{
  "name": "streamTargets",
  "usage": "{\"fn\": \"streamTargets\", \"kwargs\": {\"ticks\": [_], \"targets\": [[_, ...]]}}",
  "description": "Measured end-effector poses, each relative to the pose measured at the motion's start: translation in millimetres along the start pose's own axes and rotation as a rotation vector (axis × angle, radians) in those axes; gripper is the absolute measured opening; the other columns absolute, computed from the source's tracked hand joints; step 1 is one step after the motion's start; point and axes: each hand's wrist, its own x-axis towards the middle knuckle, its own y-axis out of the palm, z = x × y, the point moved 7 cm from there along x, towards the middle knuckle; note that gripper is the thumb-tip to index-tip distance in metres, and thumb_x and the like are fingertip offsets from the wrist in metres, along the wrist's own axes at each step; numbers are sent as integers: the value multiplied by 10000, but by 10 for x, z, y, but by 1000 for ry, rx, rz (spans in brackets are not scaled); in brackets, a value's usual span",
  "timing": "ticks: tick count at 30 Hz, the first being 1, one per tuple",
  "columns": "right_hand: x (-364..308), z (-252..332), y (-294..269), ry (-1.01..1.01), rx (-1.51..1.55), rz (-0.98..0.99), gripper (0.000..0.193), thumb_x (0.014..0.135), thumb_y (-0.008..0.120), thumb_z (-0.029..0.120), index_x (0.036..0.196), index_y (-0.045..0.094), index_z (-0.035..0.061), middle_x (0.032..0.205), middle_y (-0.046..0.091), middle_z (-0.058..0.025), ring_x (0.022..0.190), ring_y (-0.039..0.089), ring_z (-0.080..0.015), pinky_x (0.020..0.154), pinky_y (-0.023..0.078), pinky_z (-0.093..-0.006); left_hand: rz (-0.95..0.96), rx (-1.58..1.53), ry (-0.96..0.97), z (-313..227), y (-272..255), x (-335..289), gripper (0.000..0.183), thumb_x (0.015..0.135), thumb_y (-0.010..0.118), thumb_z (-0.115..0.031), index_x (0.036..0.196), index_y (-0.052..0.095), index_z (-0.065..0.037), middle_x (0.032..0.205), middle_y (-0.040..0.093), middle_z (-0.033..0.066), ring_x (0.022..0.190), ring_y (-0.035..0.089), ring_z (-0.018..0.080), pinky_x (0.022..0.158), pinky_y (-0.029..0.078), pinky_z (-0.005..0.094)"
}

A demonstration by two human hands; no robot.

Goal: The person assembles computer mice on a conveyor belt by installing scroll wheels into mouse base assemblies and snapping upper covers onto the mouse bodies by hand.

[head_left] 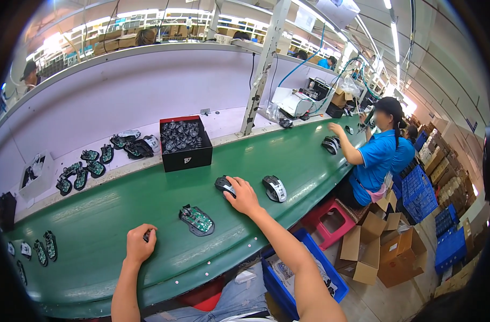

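Observation:
My right hand is closed over a black and grey computer mouse on the green belt. Its fingers wrap the near side of the mouse and hide part of it. My left hand is curled above the belt, with a small dark part showing between thumb and fingers; its kind is too small to make out. Between my hands lies an opened mouse base with a green circuit board. Right of my right hand rests a white and black mouse.
A black box with a red inner edge, full of small dark parts, stands beyond the belt. Several mouse boards lie on the ledge left of it. More mouse bases sit far left. A co-worker in blue reaches over the belt at right.

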Motion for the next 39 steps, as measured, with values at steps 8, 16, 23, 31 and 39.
{"fn": "streamTargets", "kwargs": {"ticks": [8, 16, 23, 31, 39], "targets": [[14, 132, 46, -176, 9, -109, 476, 908, 651, 256, 1365, 543, 179, 1404, 489, -174, 1219, 516, -401, 1012, 448, -494, 10, -2, -18, 16, -1, -9, 73, 825, 641, -60, 851, 690, -13, 727, 660, 153, 630, 647, 296, 616, 512, 369], [100, 180, 28, -115, -6, -138, 376, 889, 674, 234, 1243, 595, 136, 1340, 538, -143, 1177, 542, -381, 969, 457, -478, 20, 15, -33, 40, -13, -13, 76, 826, 640, -67, 852, 691, -16, 752, 672, 156, 660, 659, 310, 636, 522, 382], [102, 93, 53, -114, 10, -133, 419, 867, 691, 230, 1261, 587, 134, 1353, 533, -137, 1226, 514, -369, 1009, 428, -481, 22, 17, -23, 41, -5, -9, 77, 829, 639, -71, 854, 691, -19, 765, 680, 157, 668, 663, 316, 638, 527, 381], [117, 82, 53, -113, 7, -120, 401, 875, 674, 219, 1255, 588, 127, 1350, 538, -137, 1219, 517, -371, 1005, 426, -486, 16, 15, -23, 40, -33, -4, 74, 830, 638, -61, 852, 696, -19, 775, 687, 156, 666, 670, 312, 628, 532, 375], [29, 116, -47, -46, -20, -126, 395, 870, 677, 230, 1241, 594, 128, 1344, 543, -137, 1194, 526, -392, 987, 435, -498, 8, 5, 1, 23, -27, -5, 74, 832, 639, -59, 856, 696, -19, 771, 686, 155, 666, 674, 310, 624, 532, 369]]}}
